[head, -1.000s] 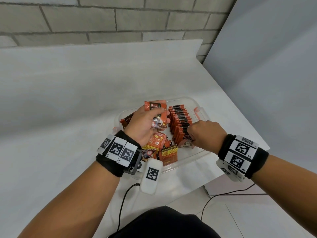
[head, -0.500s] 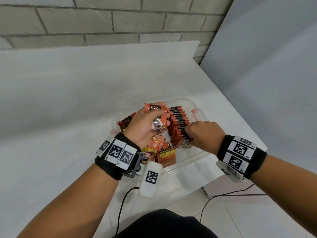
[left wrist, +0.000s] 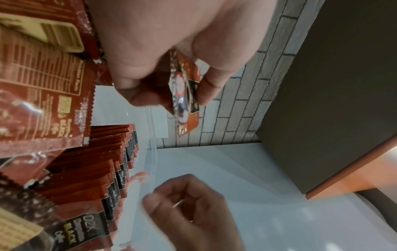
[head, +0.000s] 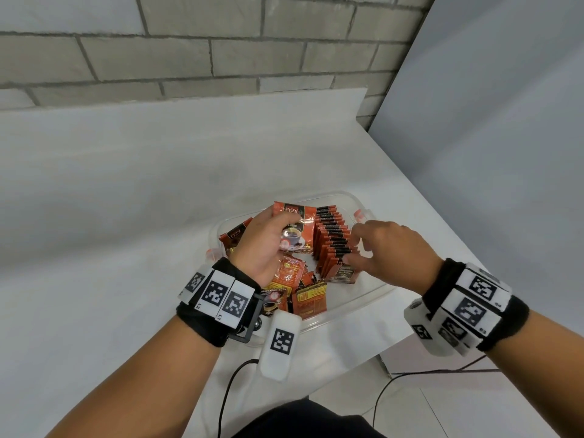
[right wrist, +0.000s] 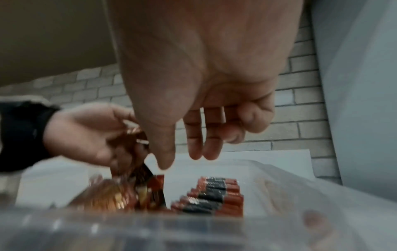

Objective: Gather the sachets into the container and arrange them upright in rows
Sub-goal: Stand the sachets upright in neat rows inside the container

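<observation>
Item 1: clear plastic container (head: 373, 297), on the white desk (head: 126, 200), directly under both hands.

Item 2: left hand (head: 260, 245), over the left half of the container. Fingers and thumb curled round a held sachet (head: 297, 230) (red-orange, coffee-cup print, "D2X" along its top edge), which stands upright above the loose ones. In the left wrist view the thumb (left wrist: 209, 88) presses the printed face of this sachet (left wrist: 185, 95), and the fingers close behind it.

Item 3: right hand (head: 390, 251), over the right half of the container, just right of the left hand. Fingers relaxed and loosely bent, holding nothing; the fingertips (head: 355, 232) are at the right side of the row, though contact cannot be told. The right wrist view shows the fingers (right wrist: 194, 135) hanging straight above the row (picture blurred).

Item 4: row of sachets (head: 333, 238), standing upright on edge, packed face to face, between the two hands and running away from the person. The nearest one leans back, its "BLACK" label showing.

Item 5: loose sachets (head: 300, 292), lying flat and overlapping in the near-left part of the container, below the left wrist; one more (head: 235, 237) lies to the left of the left hand.
</observation>
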Demonstrator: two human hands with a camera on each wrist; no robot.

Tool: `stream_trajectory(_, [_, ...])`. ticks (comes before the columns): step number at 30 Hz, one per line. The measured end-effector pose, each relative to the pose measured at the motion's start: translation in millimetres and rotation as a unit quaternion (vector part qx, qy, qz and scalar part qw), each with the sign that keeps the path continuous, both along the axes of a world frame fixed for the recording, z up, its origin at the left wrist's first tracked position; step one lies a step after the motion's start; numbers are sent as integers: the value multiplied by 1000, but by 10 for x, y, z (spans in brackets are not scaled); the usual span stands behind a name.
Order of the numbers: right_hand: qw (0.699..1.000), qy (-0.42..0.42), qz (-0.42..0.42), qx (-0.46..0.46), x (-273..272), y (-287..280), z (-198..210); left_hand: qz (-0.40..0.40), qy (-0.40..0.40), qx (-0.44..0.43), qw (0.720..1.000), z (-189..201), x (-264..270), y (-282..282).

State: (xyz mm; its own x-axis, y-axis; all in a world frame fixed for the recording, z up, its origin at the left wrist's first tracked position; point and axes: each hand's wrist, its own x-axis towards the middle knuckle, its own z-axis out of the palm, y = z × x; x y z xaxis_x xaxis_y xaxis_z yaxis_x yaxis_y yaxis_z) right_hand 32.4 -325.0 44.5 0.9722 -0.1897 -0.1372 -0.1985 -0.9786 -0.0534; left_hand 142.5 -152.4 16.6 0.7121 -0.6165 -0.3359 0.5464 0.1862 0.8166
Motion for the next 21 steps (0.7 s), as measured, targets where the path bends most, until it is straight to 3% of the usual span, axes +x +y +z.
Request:
stream_trajectory(3, [969,-90,-51,226,-18,42,95,-16,-39,3,999,20,-36,-21])
stream_trajectory(7, [906,-84,-102,402,21,104,117,-16,-65,-18,998,67,-77,-88])
stream_trajectory(14, [815,-120,-146,548,-9,52,115,-31,-74,-20,997,183,-127,-129])
stream_trajectory(18, [806,-102,-159,562,-28,40,124,10,-147,28,989,204,-115,-175])
stream_trajectory(21, [795,-82,-179,574,-40,36,119,-3,-176,64,982,247,-86,-237])
